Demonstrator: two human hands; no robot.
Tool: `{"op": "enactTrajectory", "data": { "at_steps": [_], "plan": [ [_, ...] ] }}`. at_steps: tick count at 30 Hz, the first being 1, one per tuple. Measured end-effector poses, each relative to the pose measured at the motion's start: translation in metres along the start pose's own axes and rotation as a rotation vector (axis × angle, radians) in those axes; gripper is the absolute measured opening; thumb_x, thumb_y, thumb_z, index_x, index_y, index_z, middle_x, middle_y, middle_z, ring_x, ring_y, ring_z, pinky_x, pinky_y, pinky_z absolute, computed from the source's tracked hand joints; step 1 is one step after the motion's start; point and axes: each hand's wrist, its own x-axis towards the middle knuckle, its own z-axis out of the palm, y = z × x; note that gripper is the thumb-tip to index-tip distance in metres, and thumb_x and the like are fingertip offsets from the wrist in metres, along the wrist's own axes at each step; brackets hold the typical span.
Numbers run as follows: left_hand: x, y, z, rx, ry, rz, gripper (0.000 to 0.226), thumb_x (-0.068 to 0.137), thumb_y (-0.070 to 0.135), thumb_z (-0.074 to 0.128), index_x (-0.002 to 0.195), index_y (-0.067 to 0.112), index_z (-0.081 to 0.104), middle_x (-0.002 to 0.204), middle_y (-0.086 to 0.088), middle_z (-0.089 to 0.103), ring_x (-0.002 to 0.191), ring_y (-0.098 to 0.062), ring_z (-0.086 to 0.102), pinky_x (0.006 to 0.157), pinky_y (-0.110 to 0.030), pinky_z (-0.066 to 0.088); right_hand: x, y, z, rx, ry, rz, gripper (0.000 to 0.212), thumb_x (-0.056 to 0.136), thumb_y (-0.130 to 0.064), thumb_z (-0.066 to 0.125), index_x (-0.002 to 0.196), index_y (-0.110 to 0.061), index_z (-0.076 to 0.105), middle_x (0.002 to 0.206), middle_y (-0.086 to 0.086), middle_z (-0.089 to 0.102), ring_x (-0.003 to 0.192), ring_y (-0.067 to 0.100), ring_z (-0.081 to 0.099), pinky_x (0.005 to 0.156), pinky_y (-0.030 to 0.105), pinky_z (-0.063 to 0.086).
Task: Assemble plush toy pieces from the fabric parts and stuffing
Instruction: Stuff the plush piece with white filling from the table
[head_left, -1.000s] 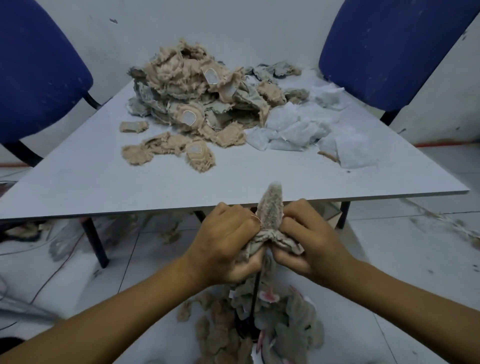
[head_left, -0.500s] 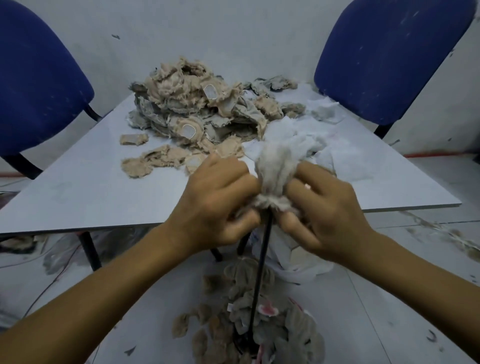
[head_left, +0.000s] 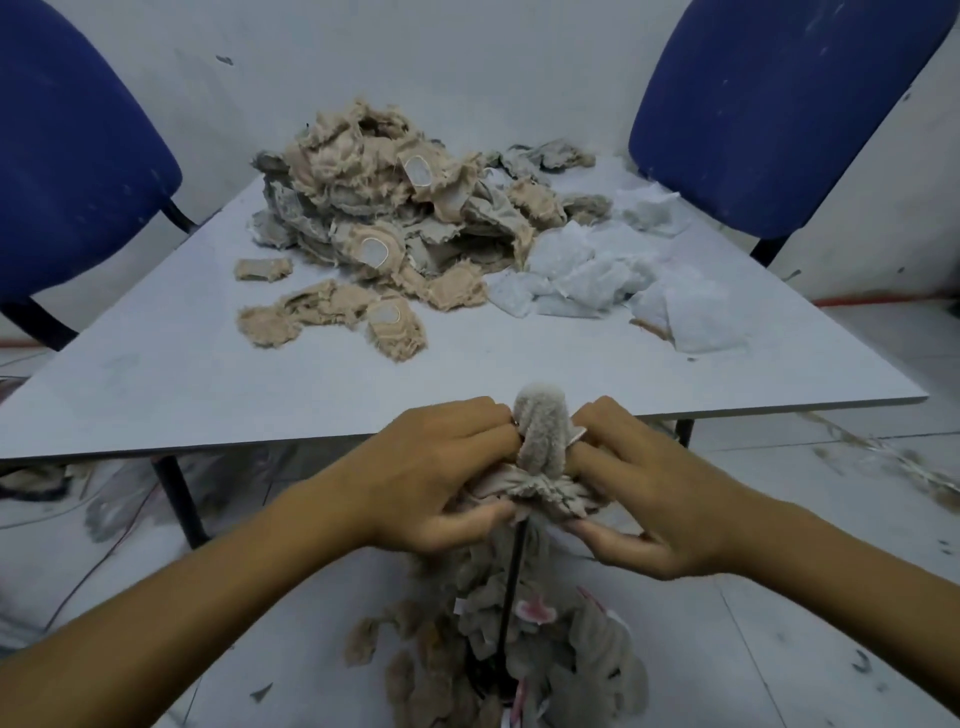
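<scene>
Curled from both sides around one fuzzy grey plush piece (head_left: 540, 441): left hand (head_left: 431, 478) and right hand (head_left: 654, 493), pinching its bunched, frayed hem just off the desk's (head_left: 208, 374) near edge, rounded tip upright, one thin black rod (head_left: 511, 582) below. At the far edge, one tan-grey fabric heap (head_left: 395, 208); beside, white stuffing (head_left: 597, 270). Two blue chairs (head_left: 769, 104) at the far corners.

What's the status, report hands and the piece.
Both hands, left hand and right hand, grip the grey plush piece over a thin black rod. Piece upright, below the table edge. Nothing in the way.
</scene>
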Motion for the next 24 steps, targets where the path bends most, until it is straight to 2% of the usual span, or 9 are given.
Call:
{"op": "enactTrajectory", "data": {
  "at_steps": [3, 6, 8, 12, 14, 16, 18, 20, 24],
  "plan": [
    [0.013, 0.000, -0.026, -0.067, 0.051, -0.054, 0.024, 0.080, 0.010, 0.075, 0.087, 0.017, 0.053, 0.080, 0.010, 0.040, 0.066, -0.008, 0.036, 0.057, -0.023, 0.035, 0.008, 0.004, -0.023, 0.022, 0.043, 0.010, 0.017, 0.087, -0.021, 0.064, 0.094, -0.006, 0.061, 0.091, 0.006, 0.055, 0.077, 0.019, 0.048, 0.064, 0.030, 0.044],
    [0.030, 0.001, -0.047, -0.131, 0.167, -0.116, 0.020, 0.078, 0.011, 0.077, 0.084, 0.018, 0.060, 0.074, 0.015, 0.049, 0.060, -0.001, 0.046, 0.055, -0.018, 0.039, 0.026, 0.004, -0.042, 0.097, 0.266, 0.078, 0.013, 0.085, -0.021, 0.067, 0.087, -0.008, 0.066, 0.079, -0.004, 0.061, 0.069, 0.004, 0.053, 0.064, 0.010, 0.042],
    [0.040, 0.002, -0.053, -0.176, 0.250, -0.173, 0.020, 0.080, 0.019, 0.077, 0.085, 0.021, 0.058, 0.073, 0.018, 0.053, 0.059, 0.001, 0.049, 0.055, -0.015, 0.038, 0.037, 0.000, -0.047, 0.169, 0.445, 0.192, 0.011, 0.082, -0.022, 0.068, 0.080, -0.011, 0.066, 0.069, -0.008, 0.061, 0.063, 0.006, 0.057, 0.060, 0.009, 0.041],
    [0.055, 0.008, -0.046, -0.259, 0.273, -0.254, 0.028, 0.082, 0.034, 0.074, 0.086, 0.012, 0.059, 0.074, 0.003, 0.058, 0.062, -0.008, 0.054, 0.054, -0.024, 0.044, 0.059, 0.000, -0.038, 0.255, 0.659, 0.540, 0.027, 0.071, -0.014, 0.058, 0.058, -0.020, 0.036, 0.052, 0.000, 0.035, 0.052, 0.009, 0.031, 0.049, 0.027, 0.024],
    [0.062, 0.010, -0.038, -0.272, 0.253, -0.290, 0.028, 0.079, 0.033, 0.076, 0.086, 0.012, 0.059, 0.073, 0.007, 0.058, 0.062, -0.006, 0.053, 0.054, -0.019, 0.042, 0.069, 0.006, -0.037, 0.339, 0.634, 0.706, 0.031, 0.069, -0.005, 0.055, 0.057, -0.017, 0.029, 0.053, 0.004, 0.029, 0.054, 0.008, 0.025, 0.052, 0.033, 0.020],
    [0.066, 0.003, -0.036, -0.390, 0.276, -0.418, 0.027, 0.076, 0.029, 0.077, 0.082, 0.012, 0.057, 0.072, 0.004, 0.059, 0.062, -0.008, 0.054, 0.055, -0.027, 0.044, 0.073, 0.012, -0.039, 0.448, 0.561, 0.766, 0.035, 0.076, -0.005, 0.061, 0.057, -0.014, 0.034, 0.054, -0.001, 0.032, 0.054, 0.008, 0.028, 0.054, 0.032, 0.022],
    [0.067, -0.010, -0.039, -0.601, 0.305, -0.564, 0.024, 0.073, 0.021, 0.076, 0.077, 0.010, 0.055, 0.074, -0.009, 0.060, 0.065, -0.021, 0.056, 0.058, -0.033, 0.045, 0.069, 0.016, -0.046, 0.598, 0.454, 0.715, 0.031, 0.080, -0.021, 0.065, 0.061, -0.011, 0.043, 0.057, -0.004, 0.042, 0.055, 0.009, 0.040, 0.055, 0.032, 0.033],
    [0.068, -0.024, -0.036, -0.693, 0.385, -0.674, 0.020, 0.073, 0.008, 0.074, 0.071, 0.007, 0.055, 0.069, -0.012, 0.056, 0.064, -0.019, 0.053, 0.058, -0.034, 0.044, 0.064, 0.016, -0.051, 0.796, 0.288, 0.626, 0.030, 0.085, -0.034, 0.062, 0.073, -0.007, 0.055, 0.066, 0.001, 0.054, 0.063, 0.013, 0.055, 0.059, 0.034, 0.047],
    [0.078, -0.037, -0.010, -0.466, 0.547, -0.910, 0.015, 0.082, 0.002, 0.066, 0.077, -0.012, 0.062, 0.078, -0.030, 0.065, 0.067, -0.019, 0.051, 0.062, -0.050, 0.052, 0.067, 0.014, -0.044, 0.858, 0.147, 0.480, 0.015, 0.088, -0.027, 0.063, 0.084, -0.012, 0.065, 0.074, -0.002, 0.060, 0.071, 0.010, 0.059, 0.066, 0.022, 0.050]
  ]
}}
